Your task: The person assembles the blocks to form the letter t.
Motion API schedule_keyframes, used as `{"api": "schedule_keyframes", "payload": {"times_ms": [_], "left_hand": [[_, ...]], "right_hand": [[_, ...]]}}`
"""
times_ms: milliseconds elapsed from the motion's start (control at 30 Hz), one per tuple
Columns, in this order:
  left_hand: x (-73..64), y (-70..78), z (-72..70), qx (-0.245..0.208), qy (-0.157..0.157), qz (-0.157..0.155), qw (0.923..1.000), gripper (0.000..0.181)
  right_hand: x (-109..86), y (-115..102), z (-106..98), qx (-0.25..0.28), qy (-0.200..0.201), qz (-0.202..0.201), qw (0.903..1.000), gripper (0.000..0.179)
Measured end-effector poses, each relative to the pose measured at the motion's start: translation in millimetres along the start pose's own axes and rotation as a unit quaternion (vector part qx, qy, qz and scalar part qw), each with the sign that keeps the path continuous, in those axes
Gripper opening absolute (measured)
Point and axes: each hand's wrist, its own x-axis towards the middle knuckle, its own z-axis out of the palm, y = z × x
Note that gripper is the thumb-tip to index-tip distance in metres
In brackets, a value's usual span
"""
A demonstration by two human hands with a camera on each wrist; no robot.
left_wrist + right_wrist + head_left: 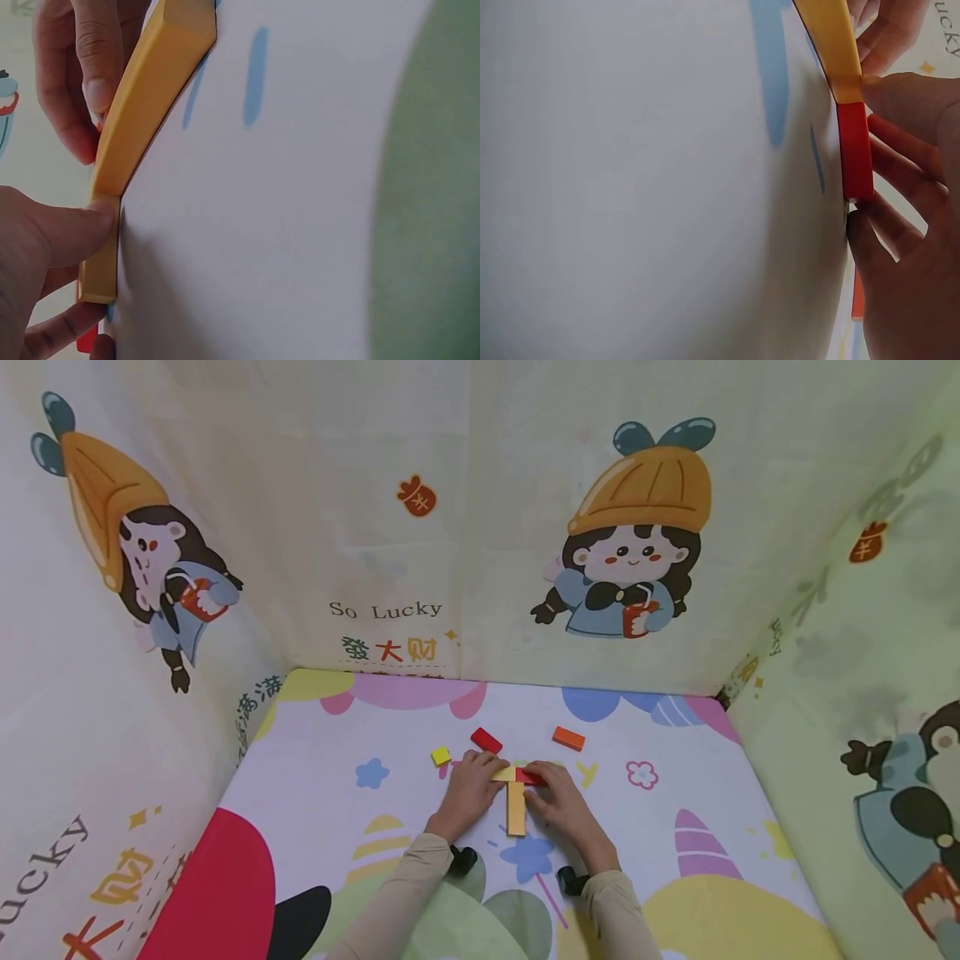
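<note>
On the printed cloth, a long yellow block (516,810) points toward the person. Its far end meets a short yellow block (504,774) and a red block (528,777), which sit end to end crosswise, making a T. My left hand (471,789) grips the short yellow block, thumb on its near face and a finger by its outer end. My right hand (564,810) holds the red block (856,154), fingers behind it and at its outer end. In the right wrist view, the right thumb touches the long yellow block (834,49) near the joint.
Beyond the hands lie another red block (486,741), a small bright yellow block (440,757) and an orange block (568,738). Cloth walls (480,527) with cartoon prints rise at the back and both sides. Black wrist devices (463,860) sit under both wrists.
</note>
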Motion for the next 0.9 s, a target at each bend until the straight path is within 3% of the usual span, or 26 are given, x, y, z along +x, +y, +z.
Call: {"api": "schedule_keyframes", "payload": {"times_ms": [367,600,900], "left_hand": [[-0.5,0.1,-0.9,0.001,-0.007,-0.001,1.0,0.038],[-0.5,2.8,-2.4,0.001,-0.023,-0.022,0.9995,0.042],[-8.2,6.2,-4.8,0.003,0.0,-0.028,0.9996,0.039]], "right_hand": [[1.9,2.7,-1.7,-0.015,0.005,-0.013,0.9998,0.045],[3.2,2.3,-5.2,-0.013,0.004,-0.01,0.9999,0.044],[5.5,2.6,-7.7,-0.018,-0.001,0.003,0.9998,0.04]]}}
